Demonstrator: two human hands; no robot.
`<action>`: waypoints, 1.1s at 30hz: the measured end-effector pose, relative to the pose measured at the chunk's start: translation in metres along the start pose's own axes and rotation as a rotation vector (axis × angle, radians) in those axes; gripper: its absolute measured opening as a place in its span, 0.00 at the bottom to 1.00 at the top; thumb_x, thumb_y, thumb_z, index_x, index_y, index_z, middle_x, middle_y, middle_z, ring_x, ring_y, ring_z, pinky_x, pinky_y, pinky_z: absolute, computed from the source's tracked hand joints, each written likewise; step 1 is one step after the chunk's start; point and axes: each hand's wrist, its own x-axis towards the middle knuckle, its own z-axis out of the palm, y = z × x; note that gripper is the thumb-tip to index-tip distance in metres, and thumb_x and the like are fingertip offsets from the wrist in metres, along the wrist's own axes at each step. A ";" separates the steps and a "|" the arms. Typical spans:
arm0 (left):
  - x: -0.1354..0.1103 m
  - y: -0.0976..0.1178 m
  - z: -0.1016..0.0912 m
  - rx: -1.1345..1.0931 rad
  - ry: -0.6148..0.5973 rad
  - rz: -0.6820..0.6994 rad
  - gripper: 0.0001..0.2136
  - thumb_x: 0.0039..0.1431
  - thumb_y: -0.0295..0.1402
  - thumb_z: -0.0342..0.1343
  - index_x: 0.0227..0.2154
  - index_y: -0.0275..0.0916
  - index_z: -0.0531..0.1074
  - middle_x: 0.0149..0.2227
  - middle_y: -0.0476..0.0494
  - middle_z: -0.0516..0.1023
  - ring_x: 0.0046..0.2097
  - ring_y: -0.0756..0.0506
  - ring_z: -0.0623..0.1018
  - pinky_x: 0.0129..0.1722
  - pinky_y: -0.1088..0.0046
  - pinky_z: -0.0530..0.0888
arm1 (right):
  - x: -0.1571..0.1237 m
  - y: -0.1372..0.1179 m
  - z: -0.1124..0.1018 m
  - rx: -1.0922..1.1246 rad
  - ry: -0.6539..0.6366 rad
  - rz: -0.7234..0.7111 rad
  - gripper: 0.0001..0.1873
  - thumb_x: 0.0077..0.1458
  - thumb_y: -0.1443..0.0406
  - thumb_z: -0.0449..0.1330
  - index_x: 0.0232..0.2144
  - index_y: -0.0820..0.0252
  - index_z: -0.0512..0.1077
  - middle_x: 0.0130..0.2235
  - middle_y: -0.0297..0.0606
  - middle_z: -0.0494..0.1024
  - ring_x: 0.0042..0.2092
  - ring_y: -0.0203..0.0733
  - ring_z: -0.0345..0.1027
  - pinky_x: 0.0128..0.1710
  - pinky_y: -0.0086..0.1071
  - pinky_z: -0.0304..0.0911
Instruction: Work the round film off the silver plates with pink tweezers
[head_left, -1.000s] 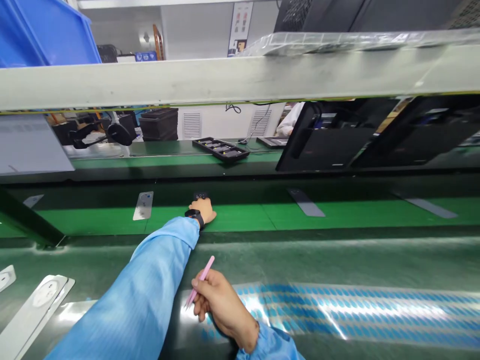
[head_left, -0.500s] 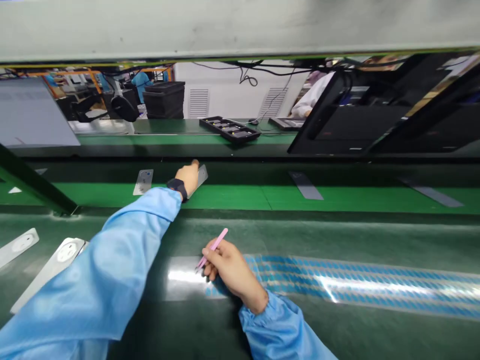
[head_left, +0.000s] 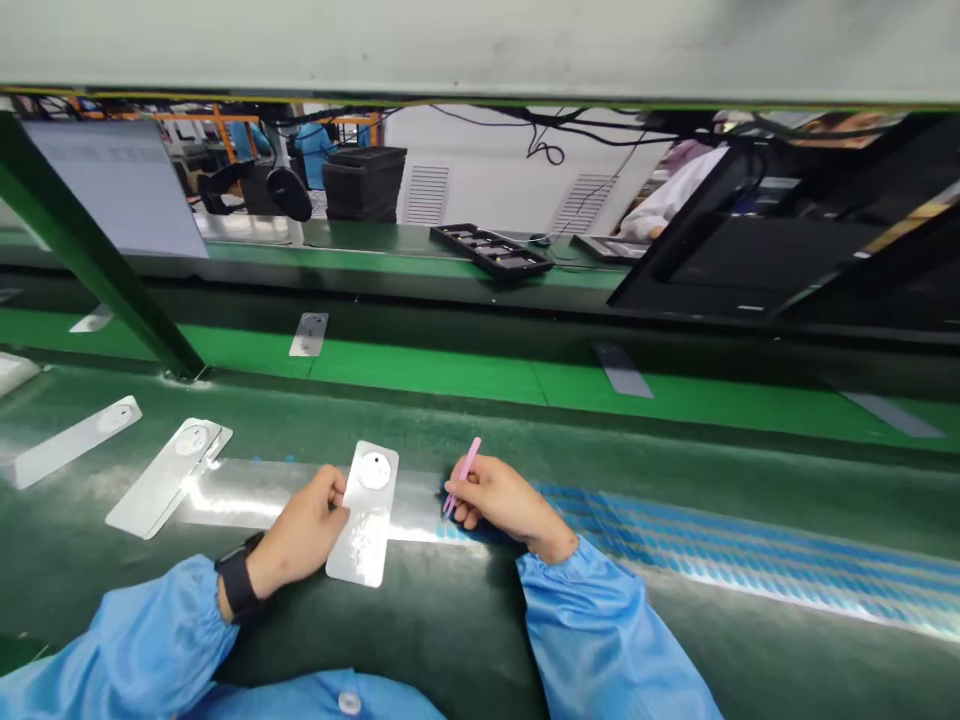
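L hand (head_left: 300, 525) back from far belt, clamped on edge of metal plate (head_left: 365, 520), R hand (head_left: 502, 503) pinching pink tweezers (head_left: 463, 477)

Head-worn view, facing forward and down

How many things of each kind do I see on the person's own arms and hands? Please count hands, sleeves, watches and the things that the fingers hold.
Hands: 2 (left hand, right hand)
Sleeves: 2 (left blue sleeve, right blue sleeve)
Watches: 1 (black wristwatch)
Tweezers: 1 (pink tweezers)
Plates: 1 (silver plate)
Total: 7
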 end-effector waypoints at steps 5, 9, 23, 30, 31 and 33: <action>-0.015 0.004 0.006 0.086 -0.021 0.006 0.04 0.53 0.29 0.45 0.26 0.43 0.54 0.23 0.55 0.64 0.27 0.49 0.68 0.28 0.75 0.63 | 0.000 0.003 0.003 0.014 -0.033 0.048 0.09 0.49 0.65 0.62 0.22 0.62 0.66 0.18 0.33 0.75 0.18 0.32 0.69 0.18 0.24 0.66; -0.019 0.011 0.001 0.188 -0.133 0.018 0.05 0.52 0.28 0.47 0.26 0.42 0.56 0.21 0.55 0.65 0.25 0.48 0.68 0.26 0.74 0.60 | 0.001 0.004 0.004 0.032 -0.046 0.046 0.10 0.48 0.64 0.63 0.22 0.62 0.67 0.18 0.33 0.75 0.18 0.32 0.69 0.18 0.24 0.66; 0.027 0.007 0.018 0.395 -0.151 0.368 0.19 0.41 0.35 0.68 0.36 0.42 0.69 0.53 0.41 0.72 0.62 0.32 0.59 0.54 0.49 0.55 | -0.003 -0.002 0.003 0.177 -0.064 0.007 0.20 0.42 0.51 0.65 0.19 0.61 0.66 0.15 0.32 0.72 0.16 0.30 0.65 0.18 0.24 0.61; 0.024 0.004 0.022 0.383 -0.179 0.409 0.18 0.43 0.37 0.68 0.38 0.43 0.72 0.53 0.42 0.73 0.56 0.34 0.64 0.50 0.54 0.58 | 0.008 -0.016 0.039 0.077 0.101 -0.057 0.14 0.50 0.55 0.60 0.24 0.59 0.65 0.17 0.30 0.72 0.17 0.32 0.66 0.17 0.25 0.60; 0.024 0.003 0.022 0.382 -0.180 0.421 0.18 0.43 0.38 0.68 0.38 0.43 0.72 0.53 0.43 0.73 0.55 0.35 0.65 0.50 0.54 0.58 | 0.010 -0.015 0.042 0.055 0.104 -0.047 0.13 0.51 0.56 0.60 0.24 0.59 0.66 0.16 0.29 0.72 0.17 0.32 0.66 0.17 0.24 0.60; 0.023 0.003 0.022 0.380 -0.183 0.440 0.18 0.44 0.38 0.67 0.39 0.43 0.72 0.53 0.43 0.73 0.54 0.36 0.66 0.49 0.55 0.59 | 0.014 -0.014 0.044 0.026 0.102 -0.029 0.13 0.52 0.58 0.60 0.23 0.59 0.66 0.16 0.30 0.72 0.17 0.32 0.66 0.17 0.24 0.60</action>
